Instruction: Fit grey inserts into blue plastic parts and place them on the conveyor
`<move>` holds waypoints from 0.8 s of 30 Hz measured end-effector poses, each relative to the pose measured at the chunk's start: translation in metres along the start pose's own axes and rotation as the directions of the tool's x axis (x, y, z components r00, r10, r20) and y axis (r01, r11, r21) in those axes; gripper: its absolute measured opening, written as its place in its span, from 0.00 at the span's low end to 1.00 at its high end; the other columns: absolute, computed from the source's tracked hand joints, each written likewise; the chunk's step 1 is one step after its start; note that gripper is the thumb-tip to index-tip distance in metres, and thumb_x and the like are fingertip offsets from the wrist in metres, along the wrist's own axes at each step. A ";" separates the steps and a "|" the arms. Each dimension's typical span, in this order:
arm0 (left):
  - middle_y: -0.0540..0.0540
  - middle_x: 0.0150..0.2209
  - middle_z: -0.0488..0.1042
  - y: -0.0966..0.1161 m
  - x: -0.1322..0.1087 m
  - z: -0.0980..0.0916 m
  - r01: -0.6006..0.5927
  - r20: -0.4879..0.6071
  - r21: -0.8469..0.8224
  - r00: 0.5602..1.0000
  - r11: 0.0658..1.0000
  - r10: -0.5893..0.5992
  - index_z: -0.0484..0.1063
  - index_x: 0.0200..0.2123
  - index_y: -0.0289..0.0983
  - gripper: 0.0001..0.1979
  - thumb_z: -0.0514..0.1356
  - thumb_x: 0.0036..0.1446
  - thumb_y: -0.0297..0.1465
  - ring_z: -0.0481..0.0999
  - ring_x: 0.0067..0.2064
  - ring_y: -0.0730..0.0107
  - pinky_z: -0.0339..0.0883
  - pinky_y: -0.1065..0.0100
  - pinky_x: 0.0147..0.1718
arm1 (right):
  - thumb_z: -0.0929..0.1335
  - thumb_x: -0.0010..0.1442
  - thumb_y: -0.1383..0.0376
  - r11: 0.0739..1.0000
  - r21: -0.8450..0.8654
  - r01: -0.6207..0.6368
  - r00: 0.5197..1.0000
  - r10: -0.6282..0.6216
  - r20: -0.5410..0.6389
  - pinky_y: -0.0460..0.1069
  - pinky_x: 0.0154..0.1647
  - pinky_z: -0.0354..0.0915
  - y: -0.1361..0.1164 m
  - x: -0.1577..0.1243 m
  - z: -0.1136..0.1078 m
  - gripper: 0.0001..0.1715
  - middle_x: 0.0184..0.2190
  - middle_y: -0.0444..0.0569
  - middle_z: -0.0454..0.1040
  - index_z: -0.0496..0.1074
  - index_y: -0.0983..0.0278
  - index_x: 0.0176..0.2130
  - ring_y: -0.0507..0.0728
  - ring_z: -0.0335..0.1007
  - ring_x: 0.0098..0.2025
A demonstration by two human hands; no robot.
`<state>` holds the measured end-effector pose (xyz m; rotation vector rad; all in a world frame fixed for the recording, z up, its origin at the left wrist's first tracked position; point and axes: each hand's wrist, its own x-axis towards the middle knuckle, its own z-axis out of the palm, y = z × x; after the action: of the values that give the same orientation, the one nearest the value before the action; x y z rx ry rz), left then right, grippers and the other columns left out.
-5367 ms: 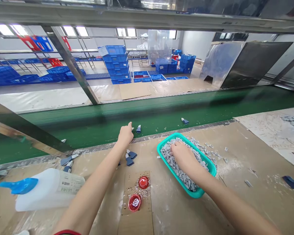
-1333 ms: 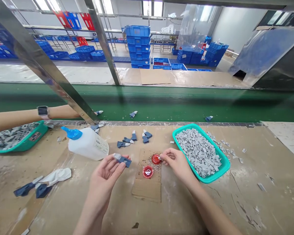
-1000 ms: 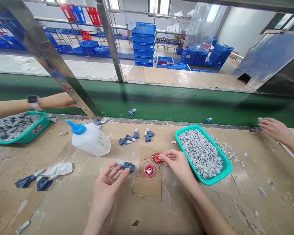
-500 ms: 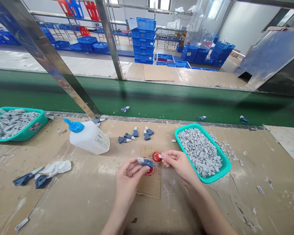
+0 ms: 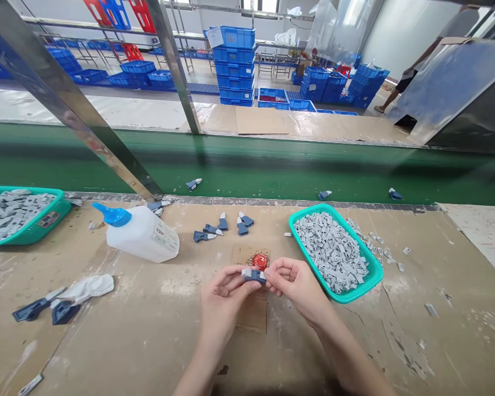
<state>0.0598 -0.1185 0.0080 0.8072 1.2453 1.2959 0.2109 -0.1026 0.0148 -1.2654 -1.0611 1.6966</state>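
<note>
Centre frame, the left hand (image 5: 226, 294) pinches a navy-and-grey plastic piece (image 5: 252, 275), the right hand (image 5: 295, 283) a pale-grey tab (image 5: 263, 275) at its end. Both partly hide brown cardboard (image 5: 251, 318); a teal plastic basket (image 5: 352, 297) sits right.

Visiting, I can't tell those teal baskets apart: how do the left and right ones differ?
The left basket bears a label-like patch; the right basket shows none. The left basket's grey pieces look larger than the right basket's. The right basket stands near the right hand; the left basket is far from it. Both are teal and well filled.
</note>
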 end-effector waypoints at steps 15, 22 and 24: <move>0.44 0.39 0.80 0.017 0.040 0.031 -0.079 0.336 0.199 0.942 0.977 0.008 0.73 0.40 0.36 0.19 0.70 0.40 0.28 0.79 0.42 0.59 0.74 0.61 0.45 | 0.61 0.64 0.57 0.886 -0.402 0.230 0.973 -0.202 0.110 0.46 0.34 0.63 -0.035 0.007 -0.044 0.11 0.38 0.46 0.73 0.66 0.61 0.40 0.54 0.70 0.38; 0.39 0.48 0.76 0.031 0.162 0.042 -0.481 0.399 0.798 0.873 0.362 0.279 0.60 0.60 0.35 0.28 0.57 0.54 0.31 0.76 0.48 0.59 0.69 0.61 0.48 | 0.64 0.61 0.70 0.128 -0.991 0.035 0.951 -0.310 -0.006 0.48 0.37 0.60 -0.046 0.046 -0.114 0.10 0.34 0.49 0.75 0.74 0.62 0.34 0.57 0.68 0.40; 0.36 0.47 0.76 0.033 0.199 0.037 -0.435 0.358 0.867 0.883 0.244 0.303 0.61 0.59 0.34 0.28 0.56 0.53 0.29 0.75 0.48 0.51 0.67 0.55 0.47 | 0.63 0.60 0.73 0.063 -0.998 0.012 0.954 -0.299 -0.007 0.48 0.34 0.59 -0.041 0.051 -0.110 0.11 0.32 0.51 0.74 0.74 0.63 0.32 0.59 0.67 0.39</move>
<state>0.0564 0.0869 0.0064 2.1292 1.7700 0.6968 0.3102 -0.0213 0.0172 -1.9382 -2.3133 0.3193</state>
